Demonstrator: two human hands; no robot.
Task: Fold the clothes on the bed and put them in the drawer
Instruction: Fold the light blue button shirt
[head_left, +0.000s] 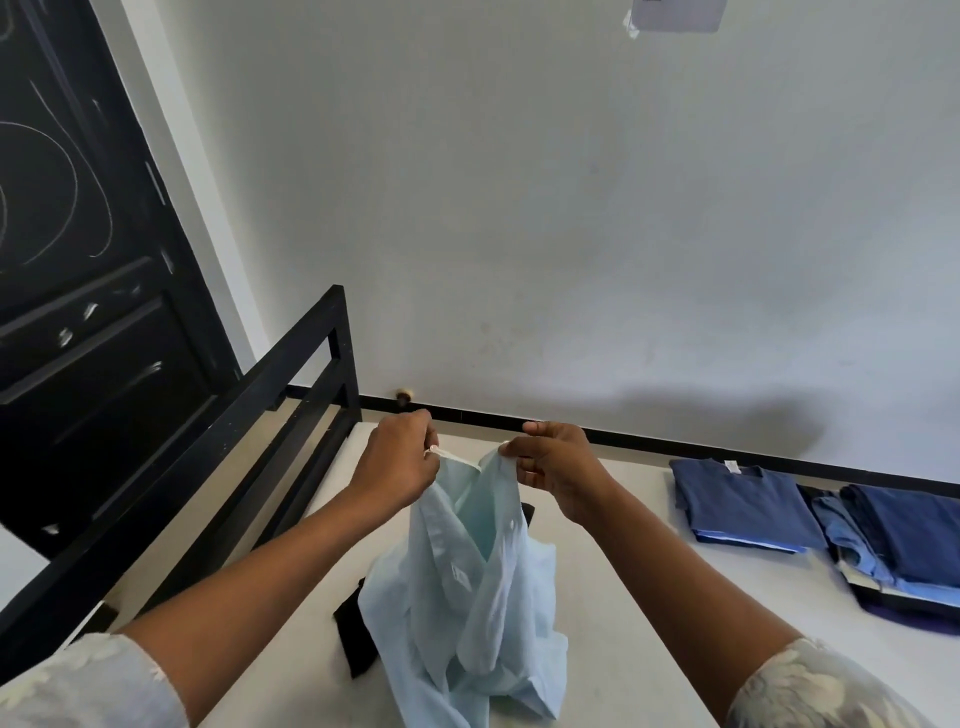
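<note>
Two hands (head view, the only one): both are up over the bed, close together, each holding the top of the same shirt.
Left hand (402, 460): its fingers are curled and pinch the collar edge of the thin pale blue button shirt (467, 597).
Right hand (558, 467): its thumb and fingers pinch the other side of the collar.
Shirt: it hangs down from the hands, twisted and bunched, and its bottom rests on the white mattress of the bed (649, 597).
Under the shirt: a small black piece of cloth (356, 639) pokes out on the left, touching the shirt.
Done pile: a folded dark blue T-shirt (743, 506) and a stack of folded blue clothes (904, 551) lie on the right of the bed, well apart from the shirt.
Drawer: not in view.
Step now: I think the shirt is being opened out so it can be folded.
How to do it well: slide the hands apart to the two shoulders, then give a soft shake so the twist drops out.
Next: lay it flat on a bare bit of mattress, away from the black cloth (or that may get folded inside).
Watch out: thin cloth wrinkles fast, so smooth it before folding the sleeves in.
</note>
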